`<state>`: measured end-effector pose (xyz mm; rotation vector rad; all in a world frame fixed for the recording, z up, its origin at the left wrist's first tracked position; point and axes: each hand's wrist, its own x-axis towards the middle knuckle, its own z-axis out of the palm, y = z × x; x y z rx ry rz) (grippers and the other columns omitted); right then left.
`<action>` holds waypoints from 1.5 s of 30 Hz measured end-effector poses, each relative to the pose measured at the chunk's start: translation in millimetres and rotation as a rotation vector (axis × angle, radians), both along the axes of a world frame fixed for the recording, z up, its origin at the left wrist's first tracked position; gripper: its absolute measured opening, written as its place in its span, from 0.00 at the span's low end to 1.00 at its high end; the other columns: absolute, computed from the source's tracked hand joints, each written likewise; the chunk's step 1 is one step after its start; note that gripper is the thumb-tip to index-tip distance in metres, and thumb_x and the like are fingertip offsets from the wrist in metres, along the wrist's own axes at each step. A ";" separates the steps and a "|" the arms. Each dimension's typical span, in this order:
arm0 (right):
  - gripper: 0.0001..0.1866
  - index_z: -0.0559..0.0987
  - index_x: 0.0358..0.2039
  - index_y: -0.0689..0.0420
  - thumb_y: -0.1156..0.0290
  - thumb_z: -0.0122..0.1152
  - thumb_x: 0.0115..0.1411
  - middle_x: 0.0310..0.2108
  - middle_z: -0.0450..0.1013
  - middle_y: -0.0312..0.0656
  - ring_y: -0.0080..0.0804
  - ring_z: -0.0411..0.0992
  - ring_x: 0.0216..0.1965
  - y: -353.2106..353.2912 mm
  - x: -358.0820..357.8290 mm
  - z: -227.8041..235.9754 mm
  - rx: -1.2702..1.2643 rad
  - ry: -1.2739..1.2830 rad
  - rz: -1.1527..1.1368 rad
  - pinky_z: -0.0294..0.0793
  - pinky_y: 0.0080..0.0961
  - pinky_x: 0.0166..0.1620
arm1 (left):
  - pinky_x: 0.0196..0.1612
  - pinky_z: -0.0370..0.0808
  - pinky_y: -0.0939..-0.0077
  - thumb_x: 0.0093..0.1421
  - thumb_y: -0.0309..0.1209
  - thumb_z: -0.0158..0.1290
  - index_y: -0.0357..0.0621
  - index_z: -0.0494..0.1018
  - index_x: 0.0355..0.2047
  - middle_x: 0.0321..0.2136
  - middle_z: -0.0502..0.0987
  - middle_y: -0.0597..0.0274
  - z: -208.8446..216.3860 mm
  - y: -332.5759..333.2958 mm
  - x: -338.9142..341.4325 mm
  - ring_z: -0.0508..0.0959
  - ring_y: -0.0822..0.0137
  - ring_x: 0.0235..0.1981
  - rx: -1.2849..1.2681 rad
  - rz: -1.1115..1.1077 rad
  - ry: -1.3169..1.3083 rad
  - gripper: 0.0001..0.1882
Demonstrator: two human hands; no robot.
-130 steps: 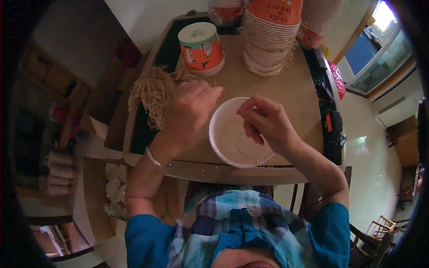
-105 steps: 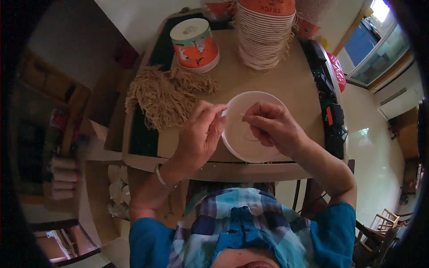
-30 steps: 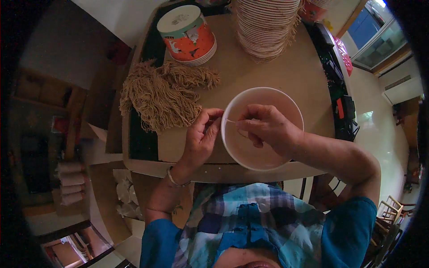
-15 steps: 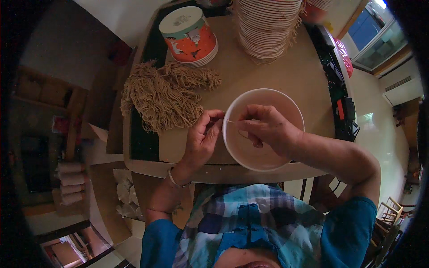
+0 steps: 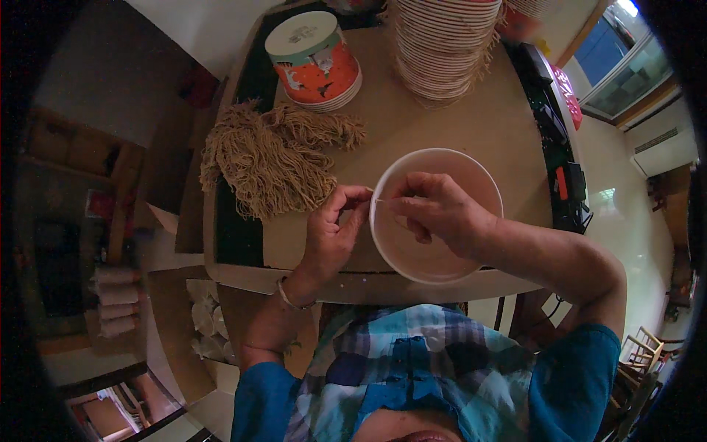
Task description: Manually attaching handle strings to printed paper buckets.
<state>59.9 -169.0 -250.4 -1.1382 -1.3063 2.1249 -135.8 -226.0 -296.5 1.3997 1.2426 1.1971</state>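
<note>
1. Head view, hands: left hand [image 5: 329,237] pinched at near-left rim of white paper bowl [image 5: 436,215], thumb and forefinger closed on rim edge, maybe also on a thin string end; too fine to tell. Right hand [image 5: 442,212] reaching over bowl mouth, fingertips pinched close to same rim spot, seemingly on same thin strand. Both hands clenched in fine pinch, neither open.

2. Head view, bowl: sitting upright near front edge of tan table [image 5: 456,125], directly in front of torso. Inside looks empty.

3. Head view, surroundings: bundle of tan strings [image 5: 269,158] lying left of bowl, just beyond left hand, partly over a dark mat [image 5: 234,232]. Orange-and-white upturned cups [image 5: 315,59] at far left, tall stack of bowls [image 5: 445,44] at far centre, dark clutter along right table edge.

4. Risks, judged only:
 - Bowl close to front edge w/ both hands pulling at one rim point; sideways tug could tip it or slide it off twd lap.
 - Thin paper rim could tear or crease under hard pinch.
 - Strand likely to slip from fingertips, so fiddly re-grip.
 - Left forearm near string bundle; a sweep could drag strands off table.
 - Tall stack looks slightly leaning; table bump could topple it.
</note>
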 end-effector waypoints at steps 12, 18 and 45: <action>0.08 0.76 0.38 0.63 0.71 0.58 0.62 0.23 0.68 0.34 0.18 0.65 0.21 -1.0 3.5 4.7 -0.006 -0.055 0.025 0.65 0.18 0.22 | 0.47 0.73 0.77 0.63 0.25 0.53 0.38 0.74 0.42 0.37 0.78 0.63 -3.0 -0.4 -1.7 0.77 0.73 0.40 0.029 0.032 0.026 0.08; 0.08 0.76 0.39 0.63 0.72 0.57 0.63 0.23 0.68 0.35 0.19 0.66 0.22 -2.3 3.0 6.5 -0.002 -0.068 -0.005 0.66 0.18 0.23 | 0.46 0.73 0.78 0.63 0.23 0.52 0.37 0.74 0.42 0.37 0.78 0.63 -4.9 -0.3 -1.9 0.76 0.74 0.40 0.006 0.037 -0.010 0.07; 0.11 0.76 0.38 0.64 0.67 0.56 0.63 0.24 0.69 0.35 0.19 0.66 0.22 1.6 5.0 4.5 0.023 -0.060 0.080 0.66 0.17 0.25 | 0.46 0.73 0.77 0.64 0.25 0.53 0.39 0.74 0.45 0.38 0.78 0.64 -6.4 -2.3 -3.5 0.76 0.74 0.40 0.016 0.027 0.021 0.10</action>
